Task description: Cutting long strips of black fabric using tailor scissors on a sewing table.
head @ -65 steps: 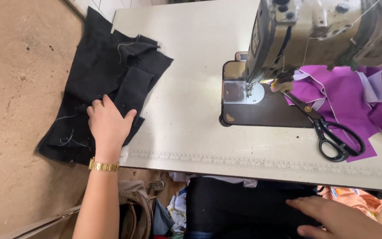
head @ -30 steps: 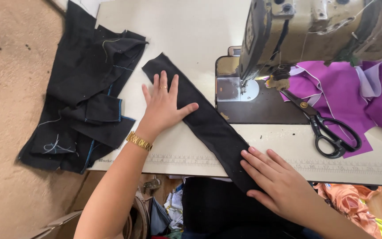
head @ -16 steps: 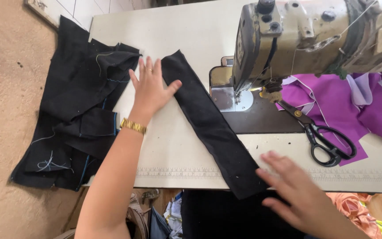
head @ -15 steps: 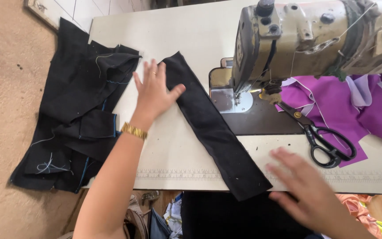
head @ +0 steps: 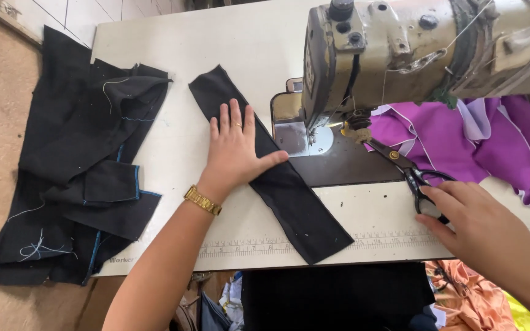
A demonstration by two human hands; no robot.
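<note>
Fabric is being laid out for the next handling step: a long black strip (head: 277,178) is pinned flat on the white table (head: 173,61) by the left hand (head: 235,150), whose palm and spread fingers are pressed down on the strip's middle, nothing being gripped. The strip runs on a slant from its upper end, left of the sewing machine (head: 412,49), down to the table's near edge, where its lower end is laid across the printed ruler (head: 246,246). Part of it lies just beside the needle plate (head: 305,135).

The right hand (head: 480,227) is placed on the handles of the black scissors (head: 415,175), with the fingertips touching the loops; whether a finger is already passed through a loop cannot be told, so the grasp is judged as only begun. The blades point up towards the presser foot and rest on the dark machine bed.

As a judgement, the step in hand is the fetching of the scissors while the strip is held steady. A firm hold through the loops is called for next, with the flat hand kept where it is so the cloth is not dragged.

Counted: one strip, one pair of scissors, one sewing machine, one heap of black cut pieces (head: 75,178) hanging over the table's left end, one heap of purple cloth (head: 473,138) behind the scissors, one gold bracelet (head: 202,200) and one ring on the left hand.
</note>
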